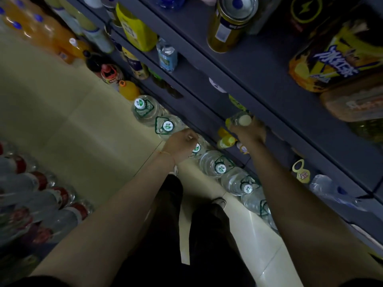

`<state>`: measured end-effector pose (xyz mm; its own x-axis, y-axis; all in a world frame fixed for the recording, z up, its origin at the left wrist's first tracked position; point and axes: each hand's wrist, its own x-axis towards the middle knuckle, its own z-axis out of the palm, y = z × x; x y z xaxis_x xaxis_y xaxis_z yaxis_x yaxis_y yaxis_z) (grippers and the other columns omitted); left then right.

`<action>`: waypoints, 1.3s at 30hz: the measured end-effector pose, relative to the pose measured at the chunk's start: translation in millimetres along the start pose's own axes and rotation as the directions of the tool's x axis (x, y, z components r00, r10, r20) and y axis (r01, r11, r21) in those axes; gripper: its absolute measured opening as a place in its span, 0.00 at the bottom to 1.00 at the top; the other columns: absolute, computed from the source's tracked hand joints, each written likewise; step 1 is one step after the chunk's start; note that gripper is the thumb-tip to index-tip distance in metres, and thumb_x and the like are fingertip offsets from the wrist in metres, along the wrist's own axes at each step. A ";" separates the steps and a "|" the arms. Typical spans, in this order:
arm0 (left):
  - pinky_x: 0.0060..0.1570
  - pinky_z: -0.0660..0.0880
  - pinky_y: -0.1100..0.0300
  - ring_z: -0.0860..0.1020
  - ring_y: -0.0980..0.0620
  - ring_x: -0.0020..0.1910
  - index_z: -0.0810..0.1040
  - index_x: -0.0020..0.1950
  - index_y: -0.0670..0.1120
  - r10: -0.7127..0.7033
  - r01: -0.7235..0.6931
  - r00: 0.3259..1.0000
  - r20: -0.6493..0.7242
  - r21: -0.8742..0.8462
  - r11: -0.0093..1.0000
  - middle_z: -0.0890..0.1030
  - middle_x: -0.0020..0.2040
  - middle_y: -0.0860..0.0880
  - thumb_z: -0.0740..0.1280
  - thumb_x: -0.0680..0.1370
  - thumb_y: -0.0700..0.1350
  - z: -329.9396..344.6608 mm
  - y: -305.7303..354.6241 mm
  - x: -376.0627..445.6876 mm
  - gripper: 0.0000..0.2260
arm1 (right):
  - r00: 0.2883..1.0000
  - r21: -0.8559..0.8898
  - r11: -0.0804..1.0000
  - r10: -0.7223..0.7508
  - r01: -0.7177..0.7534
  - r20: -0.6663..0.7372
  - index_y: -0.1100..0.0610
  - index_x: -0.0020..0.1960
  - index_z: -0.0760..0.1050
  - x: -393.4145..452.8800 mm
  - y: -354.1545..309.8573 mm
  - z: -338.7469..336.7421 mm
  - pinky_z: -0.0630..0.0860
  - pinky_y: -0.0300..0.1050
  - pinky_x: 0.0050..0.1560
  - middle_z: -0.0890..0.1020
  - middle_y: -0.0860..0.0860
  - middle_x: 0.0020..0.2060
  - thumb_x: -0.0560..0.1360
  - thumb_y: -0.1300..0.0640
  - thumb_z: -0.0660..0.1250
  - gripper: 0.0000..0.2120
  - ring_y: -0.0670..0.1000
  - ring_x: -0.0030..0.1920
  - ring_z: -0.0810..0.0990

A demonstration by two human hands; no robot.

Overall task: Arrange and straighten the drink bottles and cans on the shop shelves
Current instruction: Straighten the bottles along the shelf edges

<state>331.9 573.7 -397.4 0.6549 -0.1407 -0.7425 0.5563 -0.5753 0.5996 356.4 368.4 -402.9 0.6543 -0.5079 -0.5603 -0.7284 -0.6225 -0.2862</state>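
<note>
Both my hands down at the low shelf.
My right hand (249, 131) grips a pale-capped bottle (242, 120); my left hand (182, 145) is curled over a water jug (198, 149), grip unclear.

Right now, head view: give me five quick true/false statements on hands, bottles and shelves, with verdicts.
1. The right hand grips a bottle with a pale cap at a lower shelf. True.
2. The left hand is up at the gold can on the top shelf. False: it is low, over the row of large water jugs on the floor.
3. The water jugs stand in a line along the foot of the shelving. True.
4. Both hands hold the same bottle. False: they are apart, and only the right hand holds the pale-capped bottle.
5. The orange drink bottles are at upper left. True.
</note>
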 end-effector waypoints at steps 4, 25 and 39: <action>0.48 0.73 0.57 0.79 0.44 0.48 0.79 0.52 0.47 0.055 -0.056 0.998 0.027 0.023 0.998 0.79 0.46 0.46 0.62 0.79 0.42 -6.6 2.8 -1.0 0.07 | 1.000 0.150 0.988 -0.019 0.018 0.004 0.58 0.58 0.77 -22.7 4.1 16.2 0.72 0.44 0.46 0.83 0.55 0.54 0.65 0.44 0.77 0.27 0.57 0.55 0.81; 0.34 0.78 0.59 0.80 0.50 0.33 0.79 0.51 0.47 0.282 -0.198 0.959 0.024 -0.656 0.729 0.81 0.40 0.46 0.60 0.81 0.58 185.1 99.2 -254.3 0.16 | 0.948 0.844 0.528 -0.305 0.090 0.089 0.56 0.48 0.82 -242.6 187.6 -180.9 0.72 0.43 0.30 0.85 0.56 0.48 0.80 0.35 0.52 0.29 0.53 0.28 0.77; 0.52 0.80 0.48 0.82 0.46 0.52 0.76 0.61 0.46 0.840 -0.657 0.542 -0.035 -0.641 0.397 0.83 0.54 0.44 0.72 0.71 0.48 388.5 290.7 -476.3 0.20 | 0.701 0.577 0.414 -0.531 0.704 -0.476 0.47 0.67 0.69 -359.9 400.3 -424.5 0.80 0.48 0.55 0.81 0.48 0.56 0.69 0.54 0.77 0.29 0.48 0.54 0.82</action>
<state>-17.0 160.5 14.7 0.8401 -0.5309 0.1115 0.1186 0.3803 0.9172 -84.3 49.2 14.1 0.9422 -0.3092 0.1287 0.0420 -0.2722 -0.9613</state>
